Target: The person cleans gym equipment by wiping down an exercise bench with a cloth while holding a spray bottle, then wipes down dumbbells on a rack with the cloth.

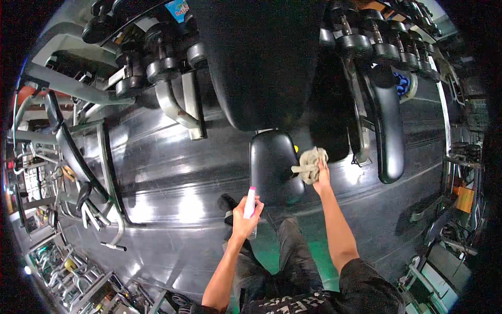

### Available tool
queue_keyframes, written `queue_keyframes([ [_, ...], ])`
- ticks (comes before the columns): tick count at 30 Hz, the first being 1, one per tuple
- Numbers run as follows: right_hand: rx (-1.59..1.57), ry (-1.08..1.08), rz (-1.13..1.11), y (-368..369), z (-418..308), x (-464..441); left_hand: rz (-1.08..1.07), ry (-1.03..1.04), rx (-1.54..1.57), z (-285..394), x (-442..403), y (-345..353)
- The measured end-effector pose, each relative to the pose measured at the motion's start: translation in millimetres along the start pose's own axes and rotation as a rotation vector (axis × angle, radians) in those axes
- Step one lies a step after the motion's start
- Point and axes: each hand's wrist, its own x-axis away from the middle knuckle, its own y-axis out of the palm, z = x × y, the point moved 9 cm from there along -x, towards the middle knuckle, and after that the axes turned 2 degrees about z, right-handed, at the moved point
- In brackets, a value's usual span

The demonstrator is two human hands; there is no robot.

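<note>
My left hand [243, 222] is closed around a white and pink spray bottle [250, 204], held in front of the near end of a black padded bench seat [271, 154]. In my right hand [323, 179] is a crumpled beige cloth [311, 161], at the right edge of that seat. Whether the cloth touches the padding I cannot tell. Beyond the seat rises the bench's large black backrest [256, 73].
Racks of dumbbells [162, 55] stand behind the bench on both sides. To the right is another black bench pad [387, 136]. A metal-framed machine [107, 167] stands on the left. The dark floor [172, 193] reflects light.
</note>
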Motion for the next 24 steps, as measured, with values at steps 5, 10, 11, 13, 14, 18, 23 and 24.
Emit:
queue_keyframes([
  [5, -0.015, -0.035, 0.075, -71, 2, 54, 0.095, -0.014, -0.101, -30, 16, -1],
  [10, -0.07, -0.177, 0.156, -103, -31, 121, 0.093, -0.036, 0.026, -52, 48, 1],
  [11, -0.114, -0.225, 0.123, -99, -39, 134, 0.08, -0.039, 0.025, -53, 58, 1],
  [13, -0.126, -0.268, 0.142, -108, -46, 156, 0.063, -0.031, 0.032, -45, 78, -2],
  [14, -0.115, -0.281, 0.17, -115, -47, 169, 0.053, -0.007, 0.042, -41, 87, -3],
  [18, -0.165, -0.293, 0.161, -110, -49, 236, 0.13, 0.11, 0.022, -50, 119, -26],
  [23, -0.272, -0.186, 0.017, -111, 0, 303, 0.146, 0.188, -0.02, -53, 165, -43],
  [24, -0.278, -0.135, 0.013, -112, 13, 316, 0.135, 0.191, -0.034, -48, 175, -43],
])
